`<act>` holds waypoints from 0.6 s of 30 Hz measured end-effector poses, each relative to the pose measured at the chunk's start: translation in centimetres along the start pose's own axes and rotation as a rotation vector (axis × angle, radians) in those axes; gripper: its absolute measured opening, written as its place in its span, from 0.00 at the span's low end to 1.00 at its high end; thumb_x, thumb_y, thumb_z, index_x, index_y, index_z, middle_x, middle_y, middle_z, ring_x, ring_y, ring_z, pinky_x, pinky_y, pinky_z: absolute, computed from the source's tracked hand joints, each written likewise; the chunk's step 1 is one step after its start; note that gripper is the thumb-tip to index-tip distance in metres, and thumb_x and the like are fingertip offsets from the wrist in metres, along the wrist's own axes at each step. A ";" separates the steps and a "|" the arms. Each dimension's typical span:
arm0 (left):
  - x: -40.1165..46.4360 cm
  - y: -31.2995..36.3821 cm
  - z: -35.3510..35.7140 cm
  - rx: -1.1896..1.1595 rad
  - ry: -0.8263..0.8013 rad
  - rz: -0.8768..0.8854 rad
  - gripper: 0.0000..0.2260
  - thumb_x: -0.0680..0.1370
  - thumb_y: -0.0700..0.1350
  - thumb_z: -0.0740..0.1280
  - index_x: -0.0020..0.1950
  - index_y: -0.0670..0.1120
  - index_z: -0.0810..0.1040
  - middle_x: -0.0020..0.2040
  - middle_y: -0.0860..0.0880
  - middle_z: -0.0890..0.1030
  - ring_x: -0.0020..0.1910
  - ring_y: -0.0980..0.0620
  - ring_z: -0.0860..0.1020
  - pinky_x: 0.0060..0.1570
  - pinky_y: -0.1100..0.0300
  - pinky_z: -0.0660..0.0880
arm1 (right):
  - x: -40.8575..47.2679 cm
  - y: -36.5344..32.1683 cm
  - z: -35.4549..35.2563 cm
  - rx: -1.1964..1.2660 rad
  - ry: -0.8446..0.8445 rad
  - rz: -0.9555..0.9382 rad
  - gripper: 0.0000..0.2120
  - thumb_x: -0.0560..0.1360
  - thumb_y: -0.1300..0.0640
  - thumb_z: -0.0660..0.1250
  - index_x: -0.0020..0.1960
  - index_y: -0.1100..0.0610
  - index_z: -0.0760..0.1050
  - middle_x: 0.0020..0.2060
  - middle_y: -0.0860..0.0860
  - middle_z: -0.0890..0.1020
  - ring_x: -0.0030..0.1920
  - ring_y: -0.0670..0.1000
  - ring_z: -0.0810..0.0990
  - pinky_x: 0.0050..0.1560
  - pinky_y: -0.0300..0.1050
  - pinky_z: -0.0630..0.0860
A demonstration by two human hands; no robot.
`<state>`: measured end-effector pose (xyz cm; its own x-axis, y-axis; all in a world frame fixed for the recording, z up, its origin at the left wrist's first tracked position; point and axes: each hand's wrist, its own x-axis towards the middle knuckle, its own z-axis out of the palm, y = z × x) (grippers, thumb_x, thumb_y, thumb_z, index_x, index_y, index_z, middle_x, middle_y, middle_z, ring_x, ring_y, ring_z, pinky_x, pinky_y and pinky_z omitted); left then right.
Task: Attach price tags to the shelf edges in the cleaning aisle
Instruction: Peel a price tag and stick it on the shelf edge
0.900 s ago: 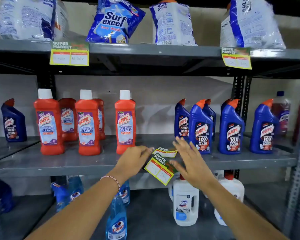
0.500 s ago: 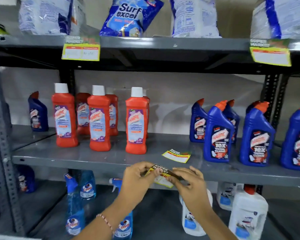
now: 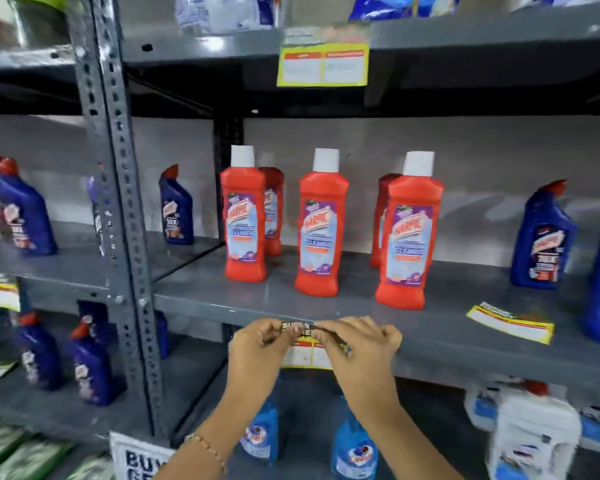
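My left hand [image 3: 257, 351] and my right hand [image 3: 357, 344] both pinch the top of a yellow price tag [image 3: 303, 355] against the front edge of the grey middle shelf [image 3: 205, 303], below the red Harpic bottles [image 3: 321, 223]. The tag hangs down over the edge between my hands, its top folded over the lip. A second price tag [image 3: 510, 326] lies flat on the same shelf to the right. Another tag [image 3: 323, 65] is fixed to the upper shelf edge.
Blue Harpic bottles [image 3: 542, 237] stand at the right and on the left bay [image 3: 25, 216]. A perforated grey upright [image 3: 118, 202] divides the bays. Blue spray bottles [image 3: 354, 445] and white bottles [image 3: 534, 431] fill the lower shelf. A tag [image 3: 0, 294] hangs at far left.
The view has swung left and closer. Both hands carried the tag left along the shelf edge and now hold it under the red bottles; the spare tag stayed on the shelf.
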<state>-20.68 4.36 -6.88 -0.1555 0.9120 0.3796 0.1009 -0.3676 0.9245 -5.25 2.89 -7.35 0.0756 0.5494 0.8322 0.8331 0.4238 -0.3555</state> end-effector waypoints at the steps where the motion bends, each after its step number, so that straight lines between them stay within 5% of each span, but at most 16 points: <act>1: 0.5 -0.3 -0.2 0.003 -0.004 -0.001 0.06 0.72 0.41 0.75 0.35 0.44 0.84 0.34 0.44 0.86 0.35 0.50 0.81 0.44 0.40 0.80 | 0.2 -0.2 0.5 -0.044 0.019 0.000 0.03 0.69 0.48 0.72 0.43 0.42 0.82 0.36 0.39 0.82 0.42 0.43 0.77 0.47 0.43 0.53; 9: 2.2 0.1 -1.5 0.302 0.088 0.134 0.18 0.66 0.51 0.79 0.31 0.47 0.70 0.25 0.50 0.75 0.25 0.55 0.70 0.28 0.63 0.69 | 0.4 -0.8 0.5 -0.233 0.100 0.083 0.07 0.67 0.44 0.74 0.44 0.41 0.81 0.41 0.43 0.77 0.46 0.47 0.73 0.49 0.48 0.56; 13: 2.6 0.9 -2.1 0.426 0.054 0.194 0.20 0.67 0.52 0.77 0.37 0.50 0.65 0.32 0.52 0.74 0.32 0.53 0.72 0.32 0.53 0.71 | 0.5 -0.8 -1.2 -0.318 0.095 0.148 0.13 0.66 0.44 0.77 0.47 0.42 0.77 0.45 0.41 0.77 0.50 0.46 0.72 0.50 0.48 0.55; 18: 2.0 0.9 -1.0 0.310 0.047 0.474 0.16 0.74 0.38 0.73 0.40 0.55 0.68 0.40 0.58 0.74 0.43 0.64 0.76 0.36 0.71 0.71 | 1.0 1.6 -6.0 -0.289 0.177 0.292 0.12 0.71 0.51 0.72 0.51 0.42 0.74 0.50 0.41 0.79 0.54 0.48 0.74 0.51 0.47 0.56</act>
<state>-21.87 5.65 -5.25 -0.0652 0.6483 0.7586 0.4531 -0.6581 0.6014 -0.56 -0.16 -4.51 0.4019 0.4733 0.7839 0.8800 0.0369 -0.4735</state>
